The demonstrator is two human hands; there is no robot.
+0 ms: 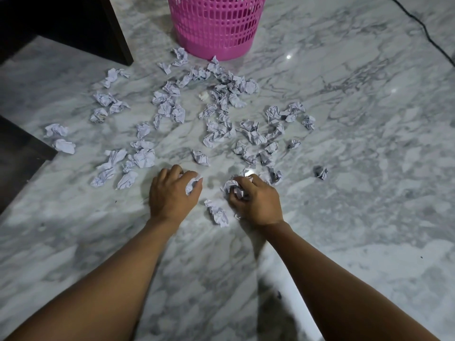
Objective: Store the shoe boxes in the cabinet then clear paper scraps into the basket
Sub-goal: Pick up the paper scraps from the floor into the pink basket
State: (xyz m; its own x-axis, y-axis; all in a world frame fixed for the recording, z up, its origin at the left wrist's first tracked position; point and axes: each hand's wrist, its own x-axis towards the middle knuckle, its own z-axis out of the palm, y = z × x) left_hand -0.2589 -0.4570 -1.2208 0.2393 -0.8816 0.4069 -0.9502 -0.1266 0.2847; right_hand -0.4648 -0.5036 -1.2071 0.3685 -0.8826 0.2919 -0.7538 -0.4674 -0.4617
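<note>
**Both hands on paper, basket up ahead**

We see both bare arms stretched fwd over the marble floor (357, 143), hands low at the near edge of the litter. The left hand (172, 193) is curled round a white crumpled scrap (193, 184), fingers wrapped over the top w/ the paper poking out on the thumb side. The right hand (256, 200) clutches a second wad (232, 187), fingers bent in around it. This wad looks bigger, maybe more than one piece; we can't tell. The hands sit approx side by side, apart from each other. Between them, a bit nearer to us, a loose scrap (218, 212) lies on the floor just beside the right hand. Touching or not, we can't tell.

The rest of the paper scraps (170, 107) are strewn over the floor beyond the hands, dozens of them, in a rough spread running up to the foot of the pink basket (216, 25). The basket stands upright at top centre, lattice walls, its rim cut off by the frame edge. A few scraps lie right by its base. A lone scrap (321, 173) sits off to the right, apart from the others.

Dark wooden furniture (115, 33) fills the top-left corner, a dark panel (19, 153) sits at the left edge, and a black cable (423, 33) crosses the top-right corner.
</note>
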